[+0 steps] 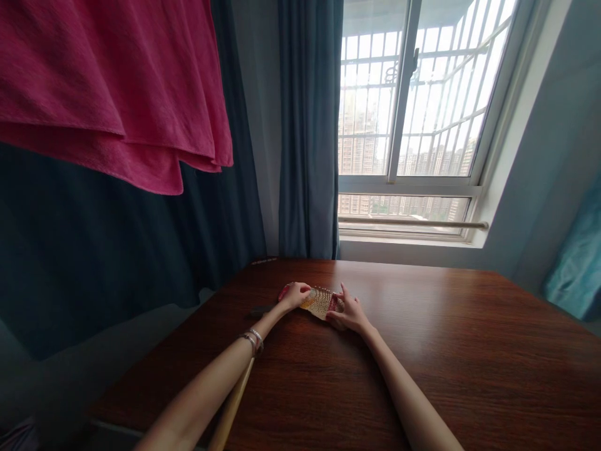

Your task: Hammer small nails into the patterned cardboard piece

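Observation:
A small beige piece with dark dots [318, 304] lies on the brown wooden table [422, 351], between my two hands. A row of small peg-like points runs along its far edge, and a yellow patch shows near its left end. My left hand [295, 295] is closed at that left end, fingertips pinched together; what sits between them is too small to make out. With thumb and fingers, my right hand [350, 310] grips the right end, where a dark red part [332, 305] shows. Its index finger points up. Just beyond my left hand, a red thing [283, 292] is partly hidden.
A dark flat object [260, 311] lies left of my left wrist. Under my left forearm runs a light wooden stick [233, 404]. Beyond the table hang dark blue curtains [307, 138] beside a barred window [413, 113]. A pink towel [117, 94] hangs at upper left.

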`<state>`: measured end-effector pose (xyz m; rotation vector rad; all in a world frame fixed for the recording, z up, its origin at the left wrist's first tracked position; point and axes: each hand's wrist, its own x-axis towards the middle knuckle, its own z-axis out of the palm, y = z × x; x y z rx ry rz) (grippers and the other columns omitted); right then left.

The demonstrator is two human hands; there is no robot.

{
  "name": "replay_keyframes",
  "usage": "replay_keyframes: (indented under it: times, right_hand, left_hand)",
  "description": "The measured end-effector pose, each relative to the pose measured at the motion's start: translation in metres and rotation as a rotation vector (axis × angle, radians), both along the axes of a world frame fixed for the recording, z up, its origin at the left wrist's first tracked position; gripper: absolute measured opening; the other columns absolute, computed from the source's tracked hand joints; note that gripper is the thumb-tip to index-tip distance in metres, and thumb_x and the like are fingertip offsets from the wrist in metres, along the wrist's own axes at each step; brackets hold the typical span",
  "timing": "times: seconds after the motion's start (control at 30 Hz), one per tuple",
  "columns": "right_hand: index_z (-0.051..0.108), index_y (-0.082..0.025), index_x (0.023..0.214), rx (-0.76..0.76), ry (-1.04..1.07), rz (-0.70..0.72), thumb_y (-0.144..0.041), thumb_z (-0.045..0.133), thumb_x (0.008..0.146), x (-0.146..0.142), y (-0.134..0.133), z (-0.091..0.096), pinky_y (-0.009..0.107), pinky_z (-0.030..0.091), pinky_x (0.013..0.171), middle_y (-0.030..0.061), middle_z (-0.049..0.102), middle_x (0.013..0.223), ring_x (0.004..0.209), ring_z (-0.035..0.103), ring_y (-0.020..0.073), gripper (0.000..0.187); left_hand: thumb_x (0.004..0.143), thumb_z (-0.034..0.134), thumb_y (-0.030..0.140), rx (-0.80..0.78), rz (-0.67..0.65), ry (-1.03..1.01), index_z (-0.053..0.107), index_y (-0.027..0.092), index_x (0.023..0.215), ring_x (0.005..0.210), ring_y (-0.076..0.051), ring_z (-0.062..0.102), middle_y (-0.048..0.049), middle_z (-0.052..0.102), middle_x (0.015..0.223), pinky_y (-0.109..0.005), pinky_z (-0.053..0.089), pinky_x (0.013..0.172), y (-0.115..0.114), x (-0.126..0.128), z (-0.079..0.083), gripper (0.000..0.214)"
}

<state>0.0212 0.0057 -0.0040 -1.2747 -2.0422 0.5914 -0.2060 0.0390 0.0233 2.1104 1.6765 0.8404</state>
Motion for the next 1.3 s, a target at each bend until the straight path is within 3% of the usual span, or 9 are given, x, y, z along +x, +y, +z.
replay_keyframes:
  times: [0.17,0.37,0.57,0.77,1.03,1.3]
  right_hand:
    - [0.020,-0.025,0.135,0.004,-0.033,-0.065,-0.040,0.064,0.062,0.002,0.005,0.001,0.044,0.020,0.098,0.0072,0.053,0.120,0.120,0.037,0.0245,0.087]
    - [0.027,-0.025,0.132,0.075,-0.011,-0.112,-0.035,0.061,0.067,0.001,0.007,-0.005,0.038,0.026,0.096,0.0062,0.054,0.120,0.117,0.042,0.0214,0.074]
    - [0.031,-0.025,0.129,0.050,0.035,-0.187,-0.039,0.055,0.070,-0.014,0.015,-0.009,0.045,0.020,0.097,0.0048,0.058,0.114,0.111,0.047,0.0221,0.065]
    - [0.047,-0.026,0.113,0.044,0.076,-0.313,-0.049,0.057,0.064,-0.026,0.025,-0.007,0.043,0.023,0.094,0.0018,0.064,0.102,0.100,0.054,0.0221,0.055]
    - [0.047,-0.027,0.110,0.062,0.090,-0.297,-0.047,0.060,0.062,-0.025,0.024,-0.009,0.043,0.019,0.095,0.0011,0.064,0.101,0.099,0.054,0.0208,0.054]
    - [0.048,-0.027,0.108,0.079,0.083,-0.294,-0.048,0.060,0.062,-0.025,0.027,-0.012,0.043,0.019,0.095,0.0005,0.064,0.100,0.099,0.054,0.0205,0.052]
  left_hand:
    - [0.073,0.049,0.024,0.055,-0.033,0.125,0.067,0.017,0.088,0.083,-0.014,0.060,-0.0028,0.066,0.092,-0.020,0.042,0.075,-0.004,-0.002,0.000,0.024]
    - [0.072,0.050,0.021,0.053,-0.063,0.177,0.067,0.017,0.085,0.085,-0.014,0.059,-0.0029,0.066,0.091,-0.020,0.041,0.076,-0.004,-0.010,0.000,0.022]
    - [0.070,0.054,0.029,0.000,0.003,0.047,0.066,0.015,0.089,0.080,-0.015,0.060,-0.0040,0.067,0.089,-0.021,0.043,0.071,0.006,-0.013,-0.002,0.026]
    - [0.067,0.056,0.028,-0.009,0.040,-0.109,0.067,0.014,0.085,0.080,-0.015,0.061,-0.0044,0.068,0.086,-0.020,0.043,0.071,0.021,-0.008,-0.009,0.025]
    - [0.065,0.056,0.027,-0.062,0.031,-0.229,0.067,0.012,0.082,0.073,-0.016,0.061,-0.0051,0.068,0.079,-0.022,0.045,0.062,0.024,0.001,-0.010,0.025]
    - [0.069,0.054,0.026,0.012,0.119,-0.327,0.066,0.011,0.078,0.061,-0.014,0.060,-0.0054,0.066,0.068,-0.022,0.044,0.056,0.028,0.011,-0.004,0.021]
